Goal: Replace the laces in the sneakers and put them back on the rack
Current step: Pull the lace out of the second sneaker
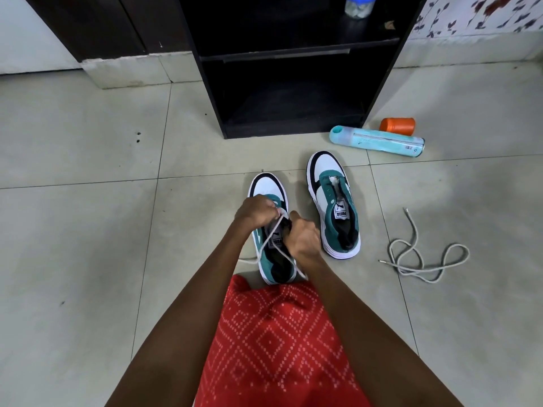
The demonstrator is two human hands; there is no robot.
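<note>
Two white, teal and black sneakers stand on the tiled floor, toes toward the black rack (211,83). Over the left sneaker (269,186), my left hand (254,211) pinches a grey lace (266,242) near the eyelets. My right hand (304,237) grips the same sneaker's right side, fingers curled at the tongue; whether it also holds the lace is hidden. Both lace ends trail down across the shoe's sides to the floor. The right sneaker (333,205) stands unlaced a little to the right. A second grey lace (423,257) lies loose in loops on the floor further right.
A teal bottle (377,141) lies on its side by the rack's right foot, an orange cap or cup (398,125) just behind it. A clear container (359,5) stands on the rack's upper shelf. My red patterned garment (276,342) covers my lap. A dark door frame stands at far left.
</note>
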